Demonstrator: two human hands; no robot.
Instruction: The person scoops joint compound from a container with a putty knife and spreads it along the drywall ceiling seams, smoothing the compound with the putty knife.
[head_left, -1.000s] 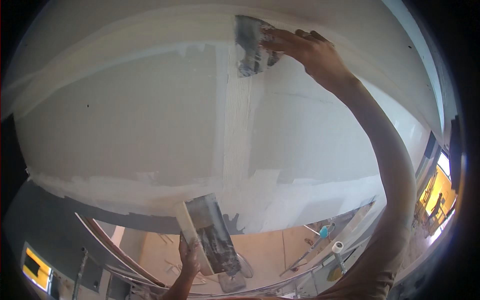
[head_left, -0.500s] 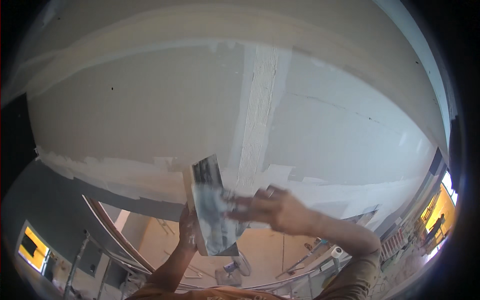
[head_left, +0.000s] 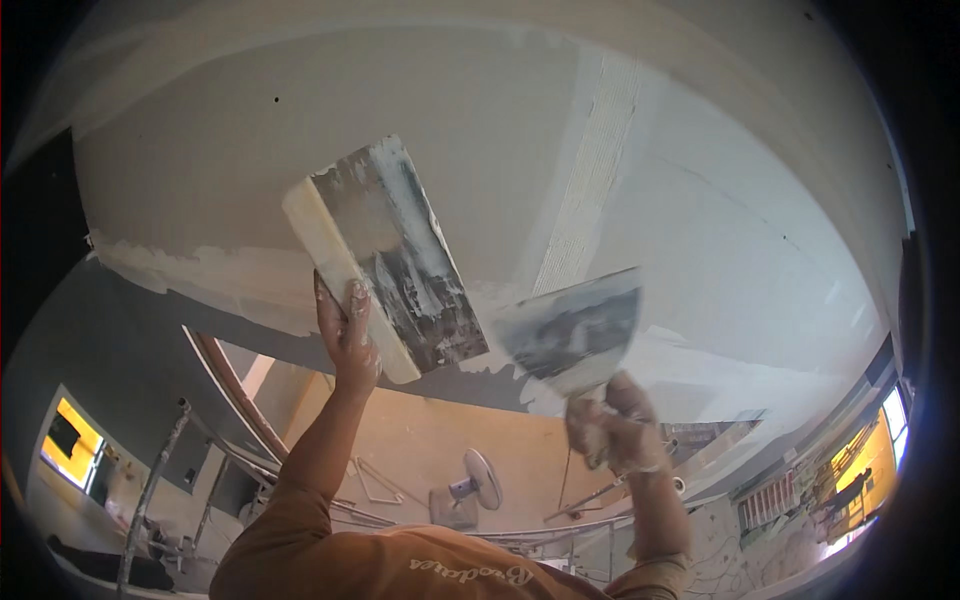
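My left hand, smeared with white compound, grips the pale edge of a long rectangular steel plastering tool, its face coated with grey and white residue. My right hand, slightly blurred, holds a broad fan-shaped putty knife just right of that tool, the two apart. Above and behind both is a pale board surface with a vertical band of ridged white compound, lighter patches beside it and a hairline mark to its right.
A curved opening edge shows a tan floor below with a standing fan and loose rods. Metal scaffold tubes stand at lower left. Yellow-lit openings lie at both sides, with clutter at lower right.
My right hand came down from the high joint, passed across the rectangular tool, and is now separate at its right. My left hand raised that tool. The view has shifted.
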